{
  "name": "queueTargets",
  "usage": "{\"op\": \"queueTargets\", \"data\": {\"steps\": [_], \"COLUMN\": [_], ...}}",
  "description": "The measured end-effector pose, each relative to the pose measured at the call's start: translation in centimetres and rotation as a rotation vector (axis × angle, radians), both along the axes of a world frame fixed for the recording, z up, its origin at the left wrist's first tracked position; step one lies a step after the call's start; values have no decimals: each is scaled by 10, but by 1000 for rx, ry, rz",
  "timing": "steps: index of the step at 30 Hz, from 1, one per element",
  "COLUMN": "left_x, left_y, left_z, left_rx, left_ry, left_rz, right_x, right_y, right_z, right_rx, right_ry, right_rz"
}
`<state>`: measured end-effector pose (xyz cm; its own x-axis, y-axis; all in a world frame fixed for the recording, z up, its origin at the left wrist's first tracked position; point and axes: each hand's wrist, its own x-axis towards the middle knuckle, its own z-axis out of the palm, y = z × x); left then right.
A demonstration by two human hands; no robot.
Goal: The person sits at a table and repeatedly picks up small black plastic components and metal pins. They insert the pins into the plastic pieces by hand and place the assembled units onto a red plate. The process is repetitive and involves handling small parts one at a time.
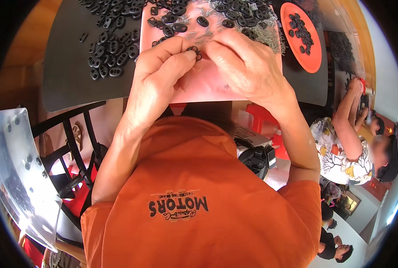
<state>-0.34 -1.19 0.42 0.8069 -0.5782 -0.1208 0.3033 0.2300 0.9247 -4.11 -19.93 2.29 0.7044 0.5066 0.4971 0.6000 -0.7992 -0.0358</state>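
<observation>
My left hand [158,73] pinches a small black cord lock piece [197,53] between thumb and fingers, over a pink mat [203,91]. Close beside it, my right hand [246,67] has its fingertips drawn together; whatever they hold is hidden. Beyond the hands, black oval cord lock pieces [179,27] lie scattered on the mat. Many tiny metal springs [272,40] are spread on its far and right side. A heap of black two-holed cord lock pieces [114,47] rests to the left.
An orange oval plate [313,66] with small black parts lies at the right of the dark table [65,85]. A clear plastic bin [22,178] and a black chair [69,134] stand at lower left. Another person [348,147] works at the right.
</observation>
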Motion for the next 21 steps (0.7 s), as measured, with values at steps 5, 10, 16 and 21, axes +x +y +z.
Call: {"op": "queueTargets", "data": {"steps": [5,10,16,21], "left_x": [0,-1,-1,-3], "left_y": [1,-1,-3,-3], "left_z": [2,-6,-8,-10], "left_rx": [-20,-36,49,16], "left_ry": [-18,-111,-292,-242], "left_rz": [-11,-11,3,-14], "right_x": [0,-4,-1,1], "right_y": [2,7,7,8], "right_z": [4,18,27,27], "right_rx": [415,799,846,827], "right_ry": [171,559,652,708], "right_rz": [-10,-103,-112,-136]}}
